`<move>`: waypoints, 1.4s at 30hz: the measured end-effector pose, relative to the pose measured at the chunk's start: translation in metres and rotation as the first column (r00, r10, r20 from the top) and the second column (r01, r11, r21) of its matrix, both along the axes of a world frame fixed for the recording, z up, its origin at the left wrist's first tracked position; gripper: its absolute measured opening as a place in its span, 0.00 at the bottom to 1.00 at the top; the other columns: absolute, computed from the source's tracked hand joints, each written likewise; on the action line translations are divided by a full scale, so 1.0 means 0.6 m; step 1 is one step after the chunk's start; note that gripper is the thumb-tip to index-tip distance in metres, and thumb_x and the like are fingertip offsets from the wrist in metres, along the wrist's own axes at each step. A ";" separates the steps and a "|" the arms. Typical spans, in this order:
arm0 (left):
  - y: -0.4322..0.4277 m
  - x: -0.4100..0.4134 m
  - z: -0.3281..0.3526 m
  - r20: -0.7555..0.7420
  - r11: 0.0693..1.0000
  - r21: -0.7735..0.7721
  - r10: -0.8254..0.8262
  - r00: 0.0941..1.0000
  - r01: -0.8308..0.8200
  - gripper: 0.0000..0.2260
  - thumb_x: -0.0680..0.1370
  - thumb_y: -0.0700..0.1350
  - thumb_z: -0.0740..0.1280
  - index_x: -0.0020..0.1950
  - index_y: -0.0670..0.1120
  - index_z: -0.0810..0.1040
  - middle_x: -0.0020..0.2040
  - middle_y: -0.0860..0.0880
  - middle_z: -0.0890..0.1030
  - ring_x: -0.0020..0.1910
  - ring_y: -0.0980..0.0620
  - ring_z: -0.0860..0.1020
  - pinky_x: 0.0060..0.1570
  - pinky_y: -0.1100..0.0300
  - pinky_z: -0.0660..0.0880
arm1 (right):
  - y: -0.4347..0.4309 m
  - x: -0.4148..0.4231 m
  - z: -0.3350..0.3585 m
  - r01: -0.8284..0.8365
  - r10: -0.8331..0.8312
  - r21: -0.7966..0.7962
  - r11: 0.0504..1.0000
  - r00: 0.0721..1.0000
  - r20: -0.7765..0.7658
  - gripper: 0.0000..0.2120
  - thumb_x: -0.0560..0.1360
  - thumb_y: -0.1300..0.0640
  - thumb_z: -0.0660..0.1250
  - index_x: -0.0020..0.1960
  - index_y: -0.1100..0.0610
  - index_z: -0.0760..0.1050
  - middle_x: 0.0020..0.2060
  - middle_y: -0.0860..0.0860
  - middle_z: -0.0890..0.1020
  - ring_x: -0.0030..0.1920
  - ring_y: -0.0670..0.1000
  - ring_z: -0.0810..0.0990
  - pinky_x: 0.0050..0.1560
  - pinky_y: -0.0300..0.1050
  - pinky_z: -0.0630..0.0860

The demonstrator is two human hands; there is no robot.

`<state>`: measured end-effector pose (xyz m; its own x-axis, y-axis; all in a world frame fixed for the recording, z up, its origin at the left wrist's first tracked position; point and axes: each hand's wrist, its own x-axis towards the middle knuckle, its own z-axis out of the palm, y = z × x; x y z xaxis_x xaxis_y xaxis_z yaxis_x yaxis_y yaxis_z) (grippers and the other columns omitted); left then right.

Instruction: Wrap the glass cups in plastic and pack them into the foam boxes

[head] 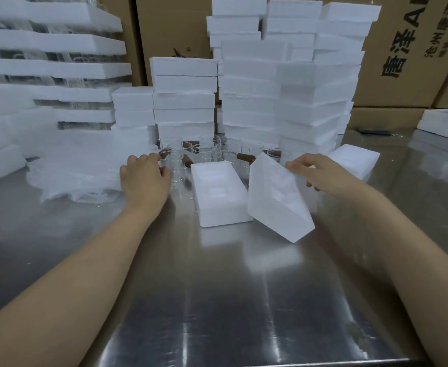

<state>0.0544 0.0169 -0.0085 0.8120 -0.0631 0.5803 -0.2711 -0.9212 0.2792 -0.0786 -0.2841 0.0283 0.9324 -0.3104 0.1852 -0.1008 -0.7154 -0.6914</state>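
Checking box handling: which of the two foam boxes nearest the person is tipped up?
The tilted foam box gripped by the right hand, resting on one edge. The flat foam box left of it lies hollow side up.

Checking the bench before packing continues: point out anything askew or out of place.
One foam half stands tilted on its edge, gripped at its top corner by the right hand, beside the open foam box lying flat. A few white crumbs dot the steel table by it.

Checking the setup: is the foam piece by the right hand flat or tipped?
Tipped: the foam piece rests on one edge, top corner held by the right hand.
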 end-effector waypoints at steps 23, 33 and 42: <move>-0.093 -0.094 0.064 0.017 0.673 -0.611 -0.514 0.857 0.416 0.10 0.84 0.43 0.52 0.53 0.43 0.71 0.46 0.46 0.74 0.42 0.52 0.71 0.37 0.69 0.64 | 0.087 0.005 -0.002 -0.002 0.010 -0.022 1.000 0.932 0.361 0.11 0.76 0.59 0.66 0.59 0.53 0.76 0.55 0.50 0.79 0.50 0.48 0.78 0.53 0.40 0.74; -0.099 -0.124 0.055 0.106 0.594 -0.375 -0.736 0.669 0.712 0.13 0.82 0.46 0.57 0.54 0.45 0.81 0.48 0.52 0.81 0.44 0.62 0.75 0.45 0.72 0.68 | 0.130 0.001 -0.002 -0.372 0.202 0.360 0.856 0.881 0.429 0.34 0.69 0.59 0.76 0.68 0.43 0.63 0.60 0.51 0.75 0.51 0.45 0.82 0.53 0.44 0.79; 0.050 -0.005 0.039 -0.012 0.964 0.112 0.242 0.970 -0.239 0.13 0.76 0.46 0.65 0.53 0.36 0.74 0.55 0.37 0.71 0.56 0.39 0.68 0.55 0.49 0.62 | 0.127 0.009 -0.010 -0.303 0.101 0.626 0.718 0.936 0.338 0.29 0.70 0.56 0.75 0.67 0.51 0.66 0.53 0.54 0.81 0.48 0.51 0.84 0.40 0.38 0.78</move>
<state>0.0514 0.0471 0.0150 0.8255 0.0742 0.5595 -0.0316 -0.9837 0.1772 -0.0732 -0.2078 0.0224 0.9335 -0.2563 0.2506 0.2466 -0.0480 -0.9679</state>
